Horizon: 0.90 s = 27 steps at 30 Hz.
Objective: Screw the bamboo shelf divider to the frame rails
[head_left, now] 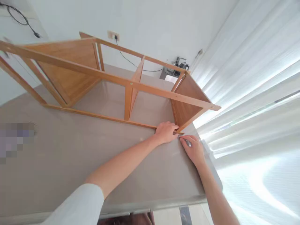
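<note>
A brown wooden shelf frame (112,78) lies on its side on a grey-covered, mattress-like surface (77,162). My left hand (166,132) is wrapped around its near bottom rail, close to the right end. Just right of that end, my right hand (195,150) pinches a small, thin metal tool (188,143). The tool's tip points at the rail end; whether it touches a screw there is too small to tell. Screw heads show on the upper rail at the middle divider and at the right end.
Behind the frame, a cord runs from a wall socket (113,35) towards dark appliances (179,65) on a stand. White curtains (243,62) hang on the right. Another black cable (21,18) hangs at upper left. A pixelated patch (16,139) covers something at left.
</note>
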Tool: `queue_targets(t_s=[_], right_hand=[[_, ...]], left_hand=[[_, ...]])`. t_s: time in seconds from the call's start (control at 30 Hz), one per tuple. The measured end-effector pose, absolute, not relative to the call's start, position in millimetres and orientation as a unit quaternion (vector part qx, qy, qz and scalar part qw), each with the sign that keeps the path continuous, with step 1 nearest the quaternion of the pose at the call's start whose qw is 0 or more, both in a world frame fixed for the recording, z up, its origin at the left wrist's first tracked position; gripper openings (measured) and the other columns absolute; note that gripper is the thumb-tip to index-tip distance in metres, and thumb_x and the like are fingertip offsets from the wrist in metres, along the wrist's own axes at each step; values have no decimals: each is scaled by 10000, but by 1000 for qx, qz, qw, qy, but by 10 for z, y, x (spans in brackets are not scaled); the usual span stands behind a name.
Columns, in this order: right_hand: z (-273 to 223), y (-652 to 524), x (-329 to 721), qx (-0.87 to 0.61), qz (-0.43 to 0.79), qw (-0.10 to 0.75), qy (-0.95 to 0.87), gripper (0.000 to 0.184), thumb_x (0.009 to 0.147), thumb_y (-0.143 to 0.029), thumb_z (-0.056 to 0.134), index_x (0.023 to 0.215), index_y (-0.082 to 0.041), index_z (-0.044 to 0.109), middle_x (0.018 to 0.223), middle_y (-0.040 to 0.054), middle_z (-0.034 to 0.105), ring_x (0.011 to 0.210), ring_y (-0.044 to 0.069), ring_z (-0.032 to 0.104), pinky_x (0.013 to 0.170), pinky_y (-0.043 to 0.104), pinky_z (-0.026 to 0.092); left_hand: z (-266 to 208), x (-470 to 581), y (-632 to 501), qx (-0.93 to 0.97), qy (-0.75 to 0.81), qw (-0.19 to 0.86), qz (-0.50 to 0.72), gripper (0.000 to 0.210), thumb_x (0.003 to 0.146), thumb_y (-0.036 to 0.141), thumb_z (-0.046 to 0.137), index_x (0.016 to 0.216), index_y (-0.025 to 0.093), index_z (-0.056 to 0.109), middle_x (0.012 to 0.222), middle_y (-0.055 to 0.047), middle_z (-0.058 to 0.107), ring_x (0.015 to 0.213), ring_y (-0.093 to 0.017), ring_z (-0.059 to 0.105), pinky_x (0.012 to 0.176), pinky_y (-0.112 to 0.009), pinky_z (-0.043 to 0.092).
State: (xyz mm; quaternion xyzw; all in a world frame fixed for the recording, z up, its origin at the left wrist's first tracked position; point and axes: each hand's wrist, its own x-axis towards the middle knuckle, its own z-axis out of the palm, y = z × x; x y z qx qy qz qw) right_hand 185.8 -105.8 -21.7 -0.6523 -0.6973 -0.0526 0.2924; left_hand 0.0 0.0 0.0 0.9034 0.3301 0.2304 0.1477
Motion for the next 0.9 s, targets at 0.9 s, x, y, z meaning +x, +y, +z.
queue_targets(t_s=[0.9], right_hand=[[-67,-1133,1743,-601,-159,210,-754,240,980,-197,473,1074,-226,691,990,78,614,912,220,507,830,384,451]], left_hand=[[-4,3,6,901,333,168,224,302,932,430,561,1172,289,680,1111,12,734,1028,-218,624,812,-333,497]])
